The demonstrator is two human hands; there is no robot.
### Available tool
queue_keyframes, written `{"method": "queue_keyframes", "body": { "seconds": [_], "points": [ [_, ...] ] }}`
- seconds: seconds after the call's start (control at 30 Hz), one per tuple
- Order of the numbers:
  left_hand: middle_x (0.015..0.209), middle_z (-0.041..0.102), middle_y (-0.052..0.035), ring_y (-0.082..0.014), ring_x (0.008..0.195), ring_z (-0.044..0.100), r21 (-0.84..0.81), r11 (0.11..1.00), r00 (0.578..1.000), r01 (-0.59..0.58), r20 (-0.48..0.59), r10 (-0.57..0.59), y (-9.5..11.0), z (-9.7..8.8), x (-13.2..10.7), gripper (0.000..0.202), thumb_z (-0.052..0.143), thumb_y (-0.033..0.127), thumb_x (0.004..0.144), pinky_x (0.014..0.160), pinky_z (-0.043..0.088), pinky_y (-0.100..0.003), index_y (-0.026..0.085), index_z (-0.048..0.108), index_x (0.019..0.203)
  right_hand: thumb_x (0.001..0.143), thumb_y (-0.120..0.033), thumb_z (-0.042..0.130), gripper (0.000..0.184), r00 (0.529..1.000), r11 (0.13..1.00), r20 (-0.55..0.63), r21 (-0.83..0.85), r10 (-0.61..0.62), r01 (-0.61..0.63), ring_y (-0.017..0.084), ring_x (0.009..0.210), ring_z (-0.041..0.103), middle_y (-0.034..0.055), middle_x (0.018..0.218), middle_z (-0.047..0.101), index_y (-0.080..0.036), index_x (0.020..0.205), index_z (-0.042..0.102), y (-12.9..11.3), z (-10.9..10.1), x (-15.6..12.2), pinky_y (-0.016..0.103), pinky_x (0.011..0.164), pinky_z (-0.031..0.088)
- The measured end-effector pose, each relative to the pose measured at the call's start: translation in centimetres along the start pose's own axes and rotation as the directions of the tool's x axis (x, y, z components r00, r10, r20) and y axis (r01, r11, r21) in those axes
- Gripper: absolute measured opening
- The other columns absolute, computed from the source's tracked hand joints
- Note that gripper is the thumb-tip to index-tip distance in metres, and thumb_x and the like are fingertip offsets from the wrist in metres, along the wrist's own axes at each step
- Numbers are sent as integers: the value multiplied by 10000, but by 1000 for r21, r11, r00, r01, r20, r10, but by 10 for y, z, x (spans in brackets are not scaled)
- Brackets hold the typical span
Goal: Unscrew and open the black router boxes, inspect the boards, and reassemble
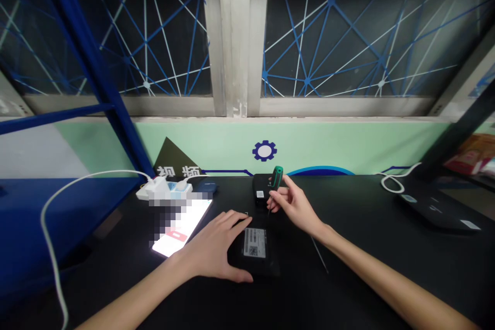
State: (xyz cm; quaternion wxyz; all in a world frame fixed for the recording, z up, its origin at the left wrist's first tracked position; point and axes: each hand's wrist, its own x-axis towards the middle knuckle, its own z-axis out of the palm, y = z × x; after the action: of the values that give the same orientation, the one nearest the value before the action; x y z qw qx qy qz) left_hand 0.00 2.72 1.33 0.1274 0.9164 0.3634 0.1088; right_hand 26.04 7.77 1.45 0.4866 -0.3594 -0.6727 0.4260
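My left hand [211, 247] spreads over the left side of a flat black electronic box [257, 265], gripping it between fingers and thumb. The box lies upside down or on its back, showing a white label [254, 243] with a printed code. My right hand [294, 206] is shut on a green-and-black screwdriver [276, 177], its thin shaft pointing down toward the box and not touching it. Just behind sits a second small black device [260, 190] with a small white label.
A lit phone [181, 228] with a blurred screen lies left of the box, beside a white power strip [162, 188] with a white cable. A larger black device [436, 210] lies on the black table [348, 268] at right. Blue metal framing stands at left.
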Motion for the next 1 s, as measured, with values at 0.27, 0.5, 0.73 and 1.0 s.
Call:
{"method": "queue_keyframes", "body": {
  "seconds": [0.27, 0.5, 0.73, 1.0],
  "points": [
    [1500, 462, -138, -421, 1380, 403, -1, 1000, 1000, -17, 13, 17, 1, -3, 3, 1066, 796, 690, 647, 1150, 301, -584, 230, 401, 1524, 907, -523, 626, 419, 996, 996, -53, 64, 66, -62, 167, 565, 694, 4, 692, 712, -213, 1113, 434, 6, 1, 0, 268, 520, 572],
    [1440, 481, -136, -415, 1308, 455, -12, 994, 994, -108, -35, 108, 0, -3, 4, 1070, 838, 650, 583, 1109, 365, -561, 232, 450, 1489, 815, -579, 703, 522, 976, 971, -111, 173, 186, -165, 182, 521, 705, 2, 639, 711, -206, 1035, 411, 7, -5, 1, 260, 470, 570],
    [1394, 494, -135, -394, 1246, 488, -28, 985, 985, -168, -51, 167, 2, -4, 6, 1044, 833, 643, 575, 1072, 404, -537, 229, 471, 1462, 830, -555, 699, 503, 983, 968, -64, 193, 174, -159, 184, 520, 718, 1, 650, 720, -211, 1057, 410, 3, -5, -3, 245, 459, 570],
    [1393, 483, -145, -395, 1247, 474, -17, 971, 968, -239, -84, 237, 4, -3, 6, 1036, 814, 669, 595, 1056, 414, -542, 235, 448, 1462, 808, -565, 713, 503, 962, 941, -62, 235, 264, -243, 222, 524, 735, 9, 636, 722, -213, 1024, 427, -3, -7, -5, 267, 438, 569]
  ]
}}
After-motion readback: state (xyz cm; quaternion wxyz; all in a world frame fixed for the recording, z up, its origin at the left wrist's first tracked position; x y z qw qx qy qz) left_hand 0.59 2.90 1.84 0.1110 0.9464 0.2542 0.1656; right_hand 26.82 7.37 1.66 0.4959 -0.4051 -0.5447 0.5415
